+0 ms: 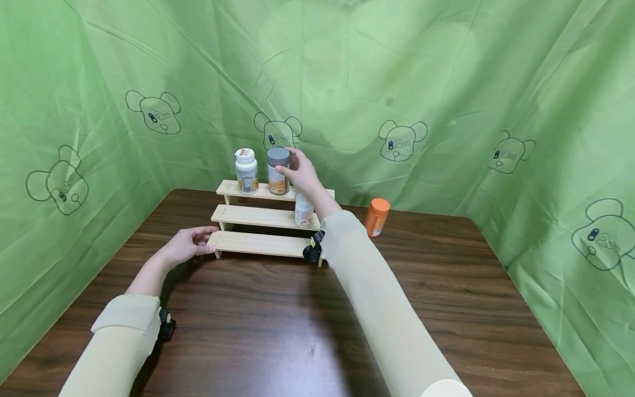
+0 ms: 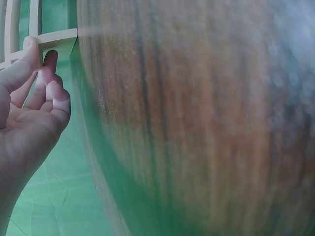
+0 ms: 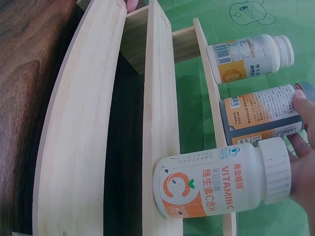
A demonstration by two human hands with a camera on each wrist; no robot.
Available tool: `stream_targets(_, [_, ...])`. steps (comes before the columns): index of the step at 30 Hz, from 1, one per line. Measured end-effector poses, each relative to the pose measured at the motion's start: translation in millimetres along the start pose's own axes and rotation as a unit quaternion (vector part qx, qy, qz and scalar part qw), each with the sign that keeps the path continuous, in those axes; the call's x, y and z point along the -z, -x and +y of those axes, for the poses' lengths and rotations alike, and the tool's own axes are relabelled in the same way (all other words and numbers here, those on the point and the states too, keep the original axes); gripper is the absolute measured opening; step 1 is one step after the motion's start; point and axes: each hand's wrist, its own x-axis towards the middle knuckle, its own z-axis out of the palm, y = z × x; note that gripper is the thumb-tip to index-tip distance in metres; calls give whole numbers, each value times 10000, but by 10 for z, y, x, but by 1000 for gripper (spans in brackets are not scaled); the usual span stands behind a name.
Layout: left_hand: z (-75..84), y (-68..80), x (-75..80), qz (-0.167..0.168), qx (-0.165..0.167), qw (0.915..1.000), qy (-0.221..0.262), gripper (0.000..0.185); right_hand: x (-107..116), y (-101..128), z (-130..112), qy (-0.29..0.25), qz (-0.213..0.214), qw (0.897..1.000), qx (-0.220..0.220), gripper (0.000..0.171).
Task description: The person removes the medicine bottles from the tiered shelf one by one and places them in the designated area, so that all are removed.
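A three-step wooden rack (image 1: pixel 258 243) stands on the table. My right hand (image 1: pixel 303 175) reaches to its top step and grips a grey-capped bottle (image 1: pixel 278 172) near the cap, thumb on the near side. That bottle stands upright on the step, beside a white pill bottle (image 1: pixel 247 172) with a yellow-orange label. On the middle step is a white vitamin C bottle (image 3: pixel 206 179), partly hidden by my right arm in the head view. My left hand (image 1: pixel 187 246) pinches the left end of the lowest step, thumb on top and fingers beneath, as the left wrist view shows.
An orange bottle (image 1: pixel 378 218) with an orange cap stands on the dark wooden table (image 1: pixel 446 286), right of the rack. Green cloth (image 1: pixel 347 82) with bear drawings hangs behind the table and along both sides.
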Motion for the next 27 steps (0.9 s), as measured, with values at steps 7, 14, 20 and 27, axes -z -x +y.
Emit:
stream_targets(7, [30,8,-17,-5,-4,10000,29,63,28,18,29,40,54,9999,79,66])
stream_targets(14, [60,36,-15,0,27,10000,-41,63,88,60,6,-179,-18,9996,215,65])
stream_targets(20, [56,41,-3,-4,9,10000,-35,63,229,263,-253,-556,-235,9981,132,65])
stream_targets(27, [33,20,5,-6,-59,10000,-25,65,355,275,-287,-784,-93,9967,182,64])
